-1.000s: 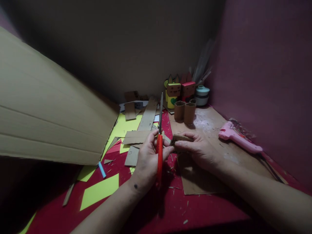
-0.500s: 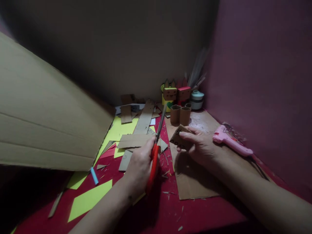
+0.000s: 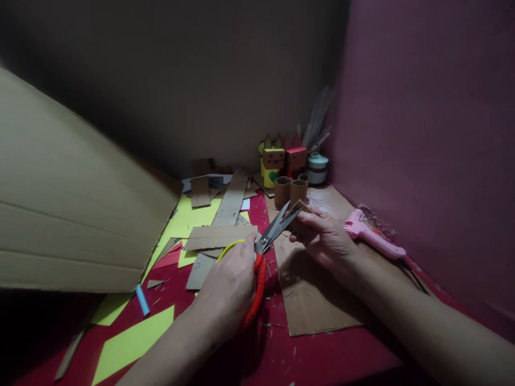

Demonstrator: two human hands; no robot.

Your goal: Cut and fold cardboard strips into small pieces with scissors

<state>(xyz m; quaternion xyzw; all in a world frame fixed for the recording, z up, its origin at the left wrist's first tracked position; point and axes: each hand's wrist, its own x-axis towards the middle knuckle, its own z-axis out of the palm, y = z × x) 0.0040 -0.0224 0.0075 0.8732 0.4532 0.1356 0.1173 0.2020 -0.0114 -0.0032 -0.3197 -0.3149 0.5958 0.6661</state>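
Watching from afar, I see the left hand [image 3: 233,276] closed around the handles of red-and-yellow scissors [image 3: 263,242], their blades parted and pointing toward the right hand [image 3: 328,236]. That right hand has thumb and fingers clamped on a small cardboard piece [image 3: 298,229], which sticks out to its left, by the blade tips; I cannot tell whether they touch. Beyond the right hand stand brown cardboard tubes [image 3: 298,192]; to its right lies a pink glue gun [image 3: 374,236], and below it a cardboard sheet [image 3: 314,313].
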